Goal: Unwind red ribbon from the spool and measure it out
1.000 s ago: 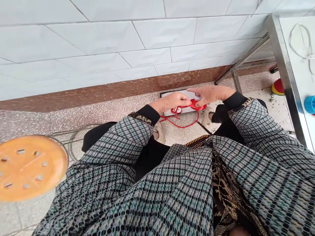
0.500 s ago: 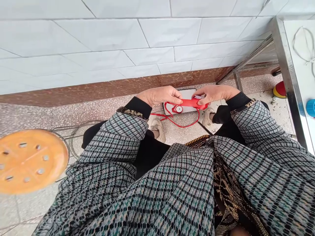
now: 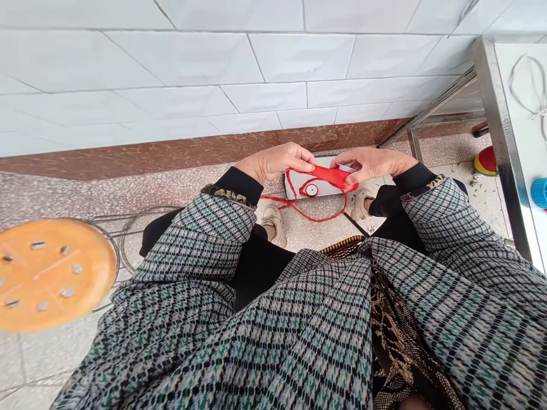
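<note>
A wide red strip, smooth like tape or ribbon, is stretched between my two hands. My left hand pinches its left end between thumb and fingers. At the other end my right hand is closed around the strip, and a small white-and-purple piece shows beside those fingers. Beneath the hands, on the floor, lies a light grey flat board with dark edges. A red round part with a white centre sits on it. Red cord loops from there over the floor between my shoes.
An orange round stool with metal studs stands at the left, wires beside it. At the right is a metal-framed table bearing a wire coil and a blue cap. A red-and-yellow object lies beneath. The tiled wall rises ahead.
My left hand has risen slightly, so the red strip now slants down toward my right hand, and more of its broad face shows. The view has shifted a little.
</note>
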`<state>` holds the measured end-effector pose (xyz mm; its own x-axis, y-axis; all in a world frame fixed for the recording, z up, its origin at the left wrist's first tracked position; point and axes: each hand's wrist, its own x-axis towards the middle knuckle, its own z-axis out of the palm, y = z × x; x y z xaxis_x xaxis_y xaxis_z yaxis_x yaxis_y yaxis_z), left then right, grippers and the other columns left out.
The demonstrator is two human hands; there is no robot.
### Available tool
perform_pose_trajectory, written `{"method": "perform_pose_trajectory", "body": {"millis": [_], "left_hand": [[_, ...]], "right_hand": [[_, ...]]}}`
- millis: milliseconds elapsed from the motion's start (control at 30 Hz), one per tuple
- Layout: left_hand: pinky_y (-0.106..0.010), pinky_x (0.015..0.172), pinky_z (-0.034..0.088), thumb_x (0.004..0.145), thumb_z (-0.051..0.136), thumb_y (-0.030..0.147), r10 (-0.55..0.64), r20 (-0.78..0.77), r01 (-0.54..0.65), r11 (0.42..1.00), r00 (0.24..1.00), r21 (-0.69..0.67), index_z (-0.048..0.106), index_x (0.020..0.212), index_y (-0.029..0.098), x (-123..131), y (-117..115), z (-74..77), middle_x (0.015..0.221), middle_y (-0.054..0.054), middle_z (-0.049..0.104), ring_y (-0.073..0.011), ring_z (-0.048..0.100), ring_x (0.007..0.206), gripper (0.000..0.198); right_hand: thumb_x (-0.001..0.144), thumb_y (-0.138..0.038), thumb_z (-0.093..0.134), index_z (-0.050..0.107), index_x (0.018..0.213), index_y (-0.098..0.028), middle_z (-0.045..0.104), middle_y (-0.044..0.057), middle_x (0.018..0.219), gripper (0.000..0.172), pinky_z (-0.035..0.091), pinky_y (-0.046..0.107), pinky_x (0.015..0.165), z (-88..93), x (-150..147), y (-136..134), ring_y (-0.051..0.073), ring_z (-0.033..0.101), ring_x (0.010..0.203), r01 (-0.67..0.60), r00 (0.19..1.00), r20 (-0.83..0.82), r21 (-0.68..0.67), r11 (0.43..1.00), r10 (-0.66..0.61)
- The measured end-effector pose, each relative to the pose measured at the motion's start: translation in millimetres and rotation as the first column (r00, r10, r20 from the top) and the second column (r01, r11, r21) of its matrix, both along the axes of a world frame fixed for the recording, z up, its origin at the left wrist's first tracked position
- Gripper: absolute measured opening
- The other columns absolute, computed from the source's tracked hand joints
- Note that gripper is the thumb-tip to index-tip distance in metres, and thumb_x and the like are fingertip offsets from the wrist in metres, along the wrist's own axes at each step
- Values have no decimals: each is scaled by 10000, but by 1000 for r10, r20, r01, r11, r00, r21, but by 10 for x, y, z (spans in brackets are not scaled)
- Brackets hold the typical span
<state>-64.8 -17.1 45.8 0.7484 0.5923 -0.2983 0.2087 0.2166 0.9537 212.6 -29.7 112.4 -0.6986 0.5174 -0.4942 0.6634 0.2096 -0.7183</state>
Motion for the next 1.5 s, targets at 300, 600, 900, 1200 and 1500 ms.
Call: {"method": "perform_pose_trajectory", "body": {"millis": [300, 600, 900, 1200, 1500], "left_hand": [[-370, 757, 462, 687, 762, 326, -1, -12, 1, 1000, 1000, 13, 758, 658, 188, 71, 70, -30, 660, -31, 649, -150, 523, 626, 142], [-328, 705, 491, 608, 892, 327, -53, 71, 55, 998, 996, -31, 764, 663, 193, 160, 88, -35, 662, -8, 688, -169, 615, 639, 193], [-376, 898, 565, 917, 770, 397, 273, 291, -232, 958, 917, -170, 720, 1001, 162, 290, 47, -8, 889, -77, 760, -186, 717, 857, 255], [-335, 897, 535, 936, 681, 457, 239, 194, -284, 924, 952, 256, 715, 805, 159, 349, 22, -72, 749, -58, 718, -153, 671, 781, 327], [-366, 565, 464, 855, 697, 594, 23, 61, -22, 1000, 998, -8, 464, 503, 244, 131, 213, -49, 433, 38, 291, -118, 295, 419, 548]], "right_hand": [[793, -495, 811, 577, 1493, -235, 702, 105, 1317, 783, 514, 416, 966, 51, -106, -72, 251, 638, 1055, 21, 986, -165, -56, 998, -30], [815, -596, 814, 659, 1472, -267, 642, 90, 1513, 751, 419, 468, 1175, 0, -102, -75, 313, 595, 1356, -86, 940, -340, -155, 984, 29], [692, -990, 592, 522, 1465, -227, 679, 167, 1286, 1089, 586, 438, 865, 174, 29, -46, 319, 676, 1083, 326, 851, -375, -174, 929, -369], [684, -995, 434, 473, 1421, -268, 669, 107, 1084, 1035, 533, 413, 711, 372, 214, 22, 299, 673, 883, 416, 850, -284, -155, 896, -444], [506, -1076, 139, 200, 1576, -255, 540, 241, 1444, 1350, 524, 459, 675, 360, 318, -33, 356, 651, 977, 539, 803, -289, -25, 842, -522]]}}
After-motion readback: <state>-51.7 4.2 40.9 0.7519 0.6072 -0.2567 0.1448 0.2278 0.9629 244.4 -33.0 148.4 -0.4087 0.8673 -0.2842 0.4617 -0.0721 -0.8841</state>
